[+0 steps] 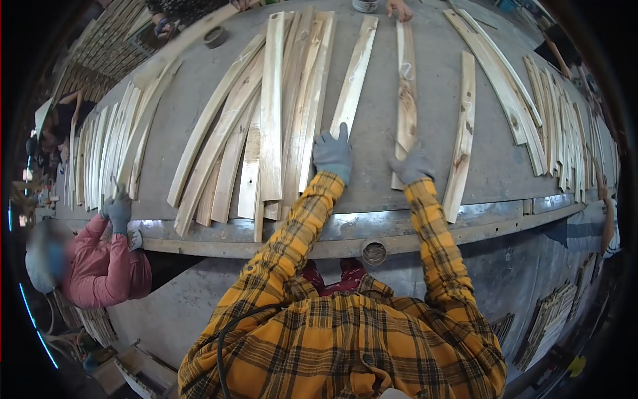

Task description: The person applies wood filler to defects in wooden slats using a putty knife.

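My left hand (333,155), in a grey glove, is at the near end of a pale wooden slat (357,73). Its index finger lies stretched along the slat's top, and the other fingers are curled at the end. My right hand (413,165), gloved too and slightly blurred, grips a browner, knotty wooden slat (407,86) near its close end. At that slat's far end is another person's bare hand (399,10). Right of my right hand lies a separate knotted slat (460,136).
A fanned pile of slats (271,106) lies left of my left hand. More slats (498,80) lie at right and far left. A round tin (374,253) sits at the table's near edge. A person in a pink jacket (109,266) works at left; others are around the table.
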Available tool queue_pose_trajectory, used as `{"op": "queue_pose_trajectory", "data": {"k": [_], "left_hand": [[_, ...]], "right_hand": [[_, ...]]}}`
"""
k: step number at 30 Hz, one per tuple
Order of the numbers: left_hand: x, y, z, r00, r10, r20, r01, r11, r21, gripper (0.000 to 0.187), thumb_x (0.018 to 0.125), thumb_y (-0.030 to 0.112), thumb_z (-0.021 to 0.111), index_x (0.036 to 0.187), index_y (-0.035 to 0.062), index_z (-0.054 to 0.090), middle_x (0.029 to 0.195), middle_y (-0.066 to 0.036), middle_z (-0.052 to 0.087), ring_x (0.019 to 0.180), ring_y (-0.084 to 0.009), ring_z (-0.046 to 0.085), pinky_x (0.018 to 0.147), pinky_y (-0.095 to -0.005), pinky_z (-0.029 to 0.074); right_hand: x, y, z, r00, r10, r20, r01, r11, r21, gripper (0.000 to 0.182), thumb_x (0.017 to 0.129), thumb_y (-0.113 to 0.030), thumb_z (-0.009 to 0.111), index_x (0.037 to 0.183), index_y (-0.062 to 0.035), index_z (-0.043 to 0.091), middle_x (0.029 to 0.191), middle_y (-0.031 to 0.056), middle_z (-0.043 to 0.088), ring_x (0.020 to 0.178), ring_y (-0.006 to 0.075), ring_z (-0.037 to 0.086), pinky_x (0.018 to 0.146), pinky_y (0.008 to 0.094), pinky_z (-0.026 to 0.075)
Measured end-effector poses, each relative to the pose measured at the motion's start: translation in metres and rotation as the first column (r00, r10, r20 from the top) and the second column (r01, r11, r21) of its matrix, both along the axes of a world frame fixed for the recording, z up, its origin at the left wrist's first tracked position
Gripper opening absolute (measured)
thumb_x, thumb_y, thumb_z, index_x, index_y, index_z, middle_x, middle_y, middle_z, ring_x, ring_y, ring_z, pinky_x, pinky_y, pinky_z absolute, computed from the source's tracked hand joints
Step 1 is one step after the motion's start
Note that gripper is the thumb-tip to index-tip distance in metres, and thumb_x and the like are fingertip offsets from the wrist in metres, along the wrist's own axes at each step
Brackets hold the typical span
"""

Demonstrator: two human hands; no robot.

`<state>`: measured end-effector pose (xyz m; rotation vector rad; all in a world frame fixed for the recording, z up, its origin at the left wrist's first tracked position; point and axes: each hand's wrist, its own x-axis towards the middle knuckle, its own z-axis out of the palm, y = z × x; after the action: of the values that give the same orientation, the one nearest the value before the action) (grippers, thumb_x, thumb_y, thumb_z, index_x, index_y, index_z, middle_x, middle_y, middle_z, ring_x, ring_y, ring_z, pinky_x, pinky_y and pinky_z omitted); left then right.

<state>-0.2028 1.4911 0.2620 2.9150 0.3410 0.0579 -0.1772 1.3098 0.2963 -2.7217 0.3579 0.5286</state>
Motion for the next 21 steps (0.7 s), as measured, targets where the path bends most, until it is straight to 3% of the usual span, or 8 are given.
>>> {"op": "queue_pose_trajectory", "data": {"k": [3, 7, 13, 15, 16, 18, 19, 21], "left_hand": [[-0.030, 0.018, -0.005, 0.999, 0.031, -0.018, -0.030, 0.999, 0.023, 0.058, 0.082, 0.032, 0.058, 0.135, 0.0201, 0.038, 0.104, -0.017, 0.048, 0.096, -0.0302, 0.048, 0.082, -0.0395, 0.042], [-0.054, 0.026, -0.004, 0.998, 0.060, 0.021, -0.062, 0.990, 0.124, 0.058, 0.083, 0.035, 0.056, 0.136, 0.0199, 0.039, 0.100, -0.017, 0.048, 0.093, -0.0300, 0.049, 0.078, -0.0397, 0.043], [-0.056, 0.088, 0.013, 0.978, 0.170, -0.122, -0.136, 0.960, 0.245, 0.060, 0.084, 0.044, 0.052, 0.139, 0.0235, 0.037, 0.106, -0.017, 0.049, 0.097, -0.0292, 0.051, 0.079, -0.0414, 0.045], [-0.057, 0.115, 0.008, 0.974, 0.173, -0.143, -0.123, 0.945, 0.302, 0.061, 0.083, 0.044, 0.054, 0.139, 0.0265, 0.036, 0.112, -0.016, 0.050, 0.101, -0.0287, 0.051, 0.080, -0.0424, 0.044], [-0.057, 0.126, 0.006, 0.974, 0.175, -0.144, -0.121, 0.938, 0.324, 0.060, 0.084, 0.044, 0.054, 0.139, 0.0275, 0.036, 0.110, -0.015, 0.050, 0.101, -0.0291, 0.051, 0.080, -0.0424, 0.044], [-0.057, 0.139, 0.006, 0.976, 0.174, -0.133, -0.116, 0.926, 0.360, 0.059, 0.084, 0.044, 0.054, 0.138, 0.0291, 0.037, 0.108, -0.015, 0.051, 0.100, -0.0298, 0.051, 0.081, -0.0425, 0.045], [-0.057, 0.141, 0.009, 0.976, 0.178, -0.124, -0.119, 0.919, 0.376, 0.058, 0.084, 0.044, 0.054, 0.138, 0.0297, 0.037, 0.108, -0.015, 0.052, 0.100, -0.0302, 0.052, 0.081, -0.0426, 0.045], [-0.056, 0.140, 0.012, 0.981, 0.175, -0.080, -0.137, 0.929, 0.344, 0.057, 0.083, 0.045, 0.055, 0.136, 0.0302, 0.038, 0.106, -0.015, 0.052, 0.099, -0.0311, 0.052, 0.081, -0.0430, 0.045]], "right_hand": [[-0.019, -0.013, 0.002, 0.989, 0.145, 0.012, -0.141, 0.978, -0.155, 0.099, 0.069, -0.047, 0.071, 0.140, 0.0027, 0.022, 0.130, 0.0241, 0.045, 0.118, 0.0350, 0.049, 0.095, 0.0399, 0.043], [-0.031, -0.040, 0.016, 0.979, 0.191, -0.071, -0.200, 0.967, -0.156, 0.100, 0.070, -0.049, 0.069, 0.141, 0.0022, 0.020, 0.123, 0.0241, 0.051, 0.111, 0.0351, 0.055, 0.092, 0.0399, 0.045], [-0.025, -0.018, 0.012, 0.982, 0.162, -0.094, -0.175, 0.973, -0.151, 0.097, 0.073, -0.049, 0.066, 0.142, 0.0006, 0.019, 0.115, 0.0229, 0.058, 0.100, 0.0333, 0.061, 0.087, 0.0419, 0.048], [-0.023, -0.011, 0.021, 0.953, 0.281, -0.117, -0.291, 0.954, -0.075, 0.090, 0.076, -0.050, 0.063, 0.141, -0.0031, 0.023, 0.116, 0.0236, 0.057, 0.097, 0.0326, 0.063, 0.084, 0.0431, 0.050], [-0.018, -0.026, 0.007, 0.963, 0.240, -0.122, -0.251, 0.964, -0.086, 0.090, 0.076, -0.050, 0.063, 0.141, -0.0031, 0.023, 0.116, 0.0236, 0.057, 0.097, 0.0326, 0.063, 0.084, 0.0431, 0.050], [-0.017, -0.060, -0.031, 0.979, 0.175, 0.108, -0.116, 0.904, -0.410, 0.082, 0.079, -0.051, 0.060, 0.140, -0.0079, 0.026, 0.119, 0.0228, 0.055, 0.095, 0.0327, 0.064, 0.082, 0.0427, 0.050], [-0.026, -0.077, -0.013, 0.984, 0.150, 0.096, -0.096, 0.902, -0.420, 0.082, 0.079, -0.051, 0.060, 0.140, -0.0079, 0.026, 0.119, 0.0228, 0.055, 0.095, 0.0327, 0.064, 0.082, 0.0427, 0.050], [-0.042, -0.101, 0.039, 0.975, -0.215, 0.046, 0.219, 0.926, -0.309, 0.083, 0.076, -0.053, 0.063, 0.139, -0.0111, 0.029, 0.119, 0.0206, 0.056, 0.098, 0.0325, 0.063, 0.083, 0.0428, 0.050]]}}
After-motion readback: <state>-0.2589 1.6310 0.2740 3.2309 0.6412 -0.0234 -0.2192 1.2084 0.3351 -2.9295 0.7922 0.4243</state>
